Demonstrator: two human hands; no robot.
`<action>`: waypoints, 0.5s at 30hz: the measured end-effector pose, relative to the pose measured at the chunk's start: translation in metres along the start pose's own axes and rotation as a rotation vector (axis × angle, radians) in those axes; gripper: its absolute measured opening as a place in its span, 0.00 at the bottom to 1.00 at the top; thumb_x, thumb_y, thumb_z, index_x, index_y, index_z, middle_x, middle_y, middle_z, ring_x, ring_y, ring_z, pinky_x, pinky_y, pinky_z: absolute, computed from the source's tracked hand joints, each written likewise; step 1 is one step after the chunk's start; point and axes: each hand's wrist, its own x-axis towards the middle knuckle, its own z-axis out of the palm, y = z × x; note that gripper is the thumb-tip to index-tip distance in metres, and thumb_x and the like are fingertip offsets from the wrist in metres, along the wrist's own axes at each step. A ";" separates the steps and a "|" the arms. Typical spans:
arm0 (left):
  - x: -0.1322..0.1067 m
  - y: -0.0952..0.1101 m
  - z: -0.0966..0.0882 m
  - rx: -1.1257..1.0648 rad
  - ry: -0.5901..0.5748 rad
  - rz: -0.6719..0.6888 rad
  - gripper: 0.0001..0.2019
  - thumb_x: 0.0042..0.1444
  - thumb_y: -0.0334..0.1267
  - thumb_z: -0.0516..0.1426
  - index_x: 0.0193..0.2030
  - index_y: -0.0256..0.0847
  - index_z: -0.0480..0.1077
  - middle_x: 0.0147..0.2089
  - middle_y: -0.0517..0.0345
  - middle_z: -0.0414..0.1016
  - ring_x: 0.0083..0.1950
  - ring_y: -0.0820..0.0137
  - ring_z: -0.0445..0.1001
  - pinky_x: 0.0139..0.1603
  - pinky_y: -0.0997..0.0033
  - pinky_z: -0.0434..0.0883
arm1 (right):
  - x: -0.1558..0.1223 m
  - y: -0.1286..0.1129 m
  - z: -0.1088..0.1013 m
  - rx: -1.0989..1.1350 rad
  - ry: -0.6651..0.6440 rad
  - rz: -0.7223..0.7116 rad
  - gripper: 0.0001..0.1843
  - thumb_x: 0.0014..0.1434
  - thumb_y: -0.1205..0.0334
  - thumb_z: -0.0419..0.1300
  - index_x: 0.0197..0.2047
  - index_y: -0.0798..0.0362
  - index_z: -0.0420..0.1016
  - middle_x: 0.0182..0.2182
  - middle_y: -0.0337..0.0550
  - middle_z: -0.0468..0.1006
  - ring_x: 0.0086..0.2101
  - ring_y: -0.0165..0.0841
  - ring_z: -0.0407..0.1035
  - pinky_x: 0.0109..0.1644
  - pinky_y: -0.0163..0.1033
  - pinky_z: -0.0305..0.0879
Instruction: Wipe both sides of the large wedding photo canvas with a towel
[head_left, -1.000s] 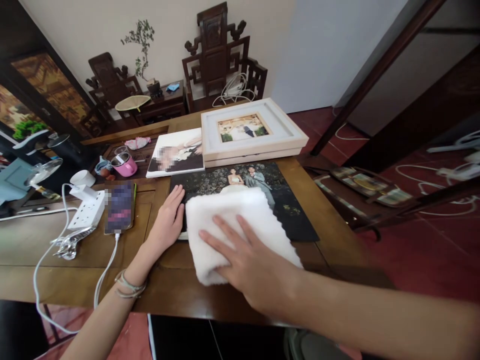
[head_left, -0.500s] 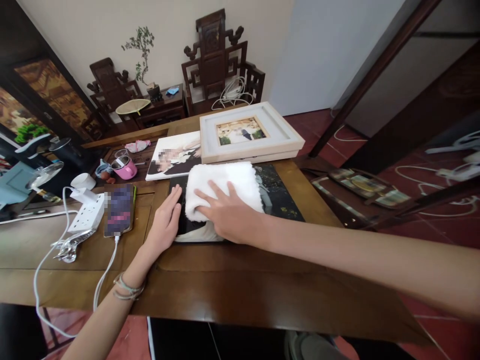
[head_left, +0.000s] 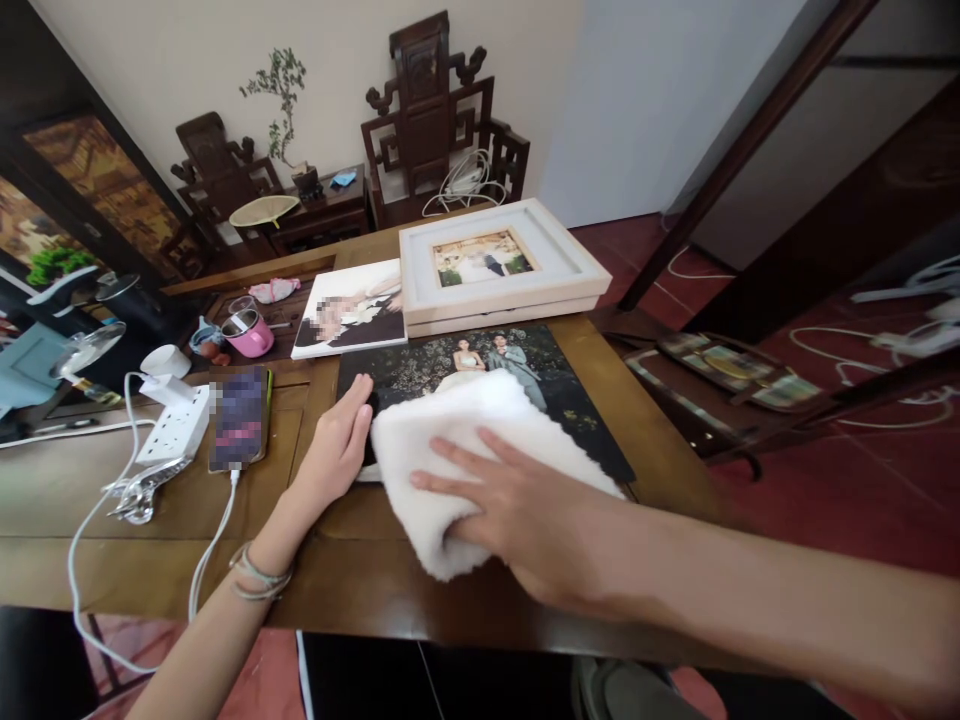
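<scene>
A dark photo panel [head_left: 577, 395] of a couple in wedding clothes lies flat on the wooden table [head_left: 330, 560]. Across its near part and front edge rests a fluffy white cloth [head_left: 420, 450], covering the lower portion of the picture. My right hand [head_left: 517, 520] presses on the cloth with fingers spread on top, the thumb tucked into a fold of it. At the panel's left edge, my left hand [head_left: 339, 445] is laid out straight, fingers extended and close together, touching the panel and gripping nothing.
Behind the panel are a white-framed photo [head_left: 420, 295] and a smaller photo panel [head_left: 315, 348]. To the left sit a phone [head_left: 241, 420] on a charging cable, a power strip [head_left: 176, 425] and a pink mug [head_left: 259, 340]. The table's right edge drops to a red floor.
My right hand has drawn the cloth toward me and slightly right, past the panel's front edge, uncovering the couple. My left hand remains at the left edge, shifted slightly right.
</scene>
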 end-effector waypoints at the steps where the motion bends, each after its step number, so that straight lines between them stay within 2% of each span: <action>1: 0.000 -0.001 0.001 0.018 -0.020 0.012 0.24 0.68 0.43 0.45 0.64 0.33 0.64 0.67 0.44 0.62 0.70 0.60 0.58 0.70 0.53 0.56 | -0.001 0.006 -0.003 0.008 0.011 0.049 0.29 0.46 0.77 0.55 0.52 0.51 0.76 0.67 0.49 0.57 0.66 0.58 0.42 0.63 0.73 0.44; 3: 0.000 -0.003 0.002 0.045 -0.037 0.027 0.22 0.67 0.41 0.47 0.62 0.33 0.66 0.67 0.42 0.63 0.70 0.59 0.58 0.70 0.51 0.57 | 0.002 0.020 -0.009 0.008 0.075 0.129 0.32 0.46 0.81 0.50 0.52 0.51 0.75 0.66 0.49 0.59 0.67 0.53 0.41 0.65 0.69 0.45; 7: 0.001 -0.001 0.002 0.060 -0.031 0.048 0.20 0.65 0.36 0.47 0.60 0.32 0.67 0.66 0.41 0.64 0.70 0.58 0.59 0.69 0.51 0.58 | 0.030 0.044 -0.024 0.047 0.206 0.222 0.34 0.48 0.81 0.46 0.57 0.52 0.70 0.56 0.52 0.73 0.65 0.49 0.49 0.63 0.65 0.52; 9: 0.002 0.000 0.001 0.054 -0.031 0.061 0.19 0.65 0.35 0.47 0.59 0.35 0.68 0.64 0.44 0.67 0.67 0.59 0.63 0.68 0.53 0.61 | 0.053 0.051 -0.033 0.082 0.252 0.198 0.34 0.50 0.80 0.46 0.58 0.50 0.68 0.53 0.52 0.75 0.60 0.51 0.59 0.58 0.62 0.58; 11: 0.002 0.001 0.001 0.056 -0.022 0.057 0.17 0.65 0.33 0.47 0.55 0.36 0.70 0.59 0.45 0.72 0.62 0.58 0.69 0.64 0.54 0.66 | 0.078 0.055 -0.041 0.105 0.288 0.135 0.32 0.51 0.78 0.47 0.57 0.50 0.69 0.51 0.51 0.76 0.53 0.49 0.67 0.53 0.55 0.64; 15: 0.001 -0.002 0.002 0.087 -0.009 0.023 0.15 0.64 0.34 0.48 0.52 0.34 0.72 0.52 0.42 0.77 0.56 0.55 0.74 0.58 0.54 0.70 | 0.112 0.057 -0.052 0.104 0.298 0.082 0.27 0.53 0.75 0.48 0.54 0.50 0.72 0.49 0.50 0.77 0.46 0.45 0.71 0.46 0.44 0.65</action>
